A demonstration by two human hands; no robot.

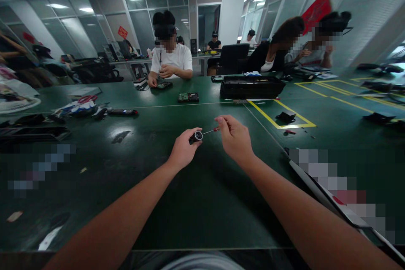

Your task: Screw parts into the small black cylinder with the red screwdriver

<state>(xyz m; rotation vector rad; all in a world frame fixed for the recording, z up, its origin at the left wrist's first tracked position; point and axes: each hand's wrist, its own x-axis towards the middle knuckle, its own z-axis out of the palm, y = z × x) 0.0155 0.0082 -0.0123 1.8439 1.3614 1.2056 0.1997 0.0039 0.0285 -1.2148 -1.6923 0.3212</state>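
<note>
Over the middle of the green table (177,215), my left hand (184,148) grips a small dark cylindrical part (198,136) with a pale ring around its end, which faces right. My right hand (234,138) pinches a thin screwdriver (216,129) by its red handle. The metal shaft points left, and its tip is at the ring end of the part; whether it touches cannot be made out. Both forearms reach in from the near edge.
A circuit board device (188,97) and a long black tray (252,87) lie ahead. Tools and cloths (79,107) are at left. Small black pieces (285,117) lie in a yellow taped square. A person in white (172,61) works opposite; others sit at right.
</note>
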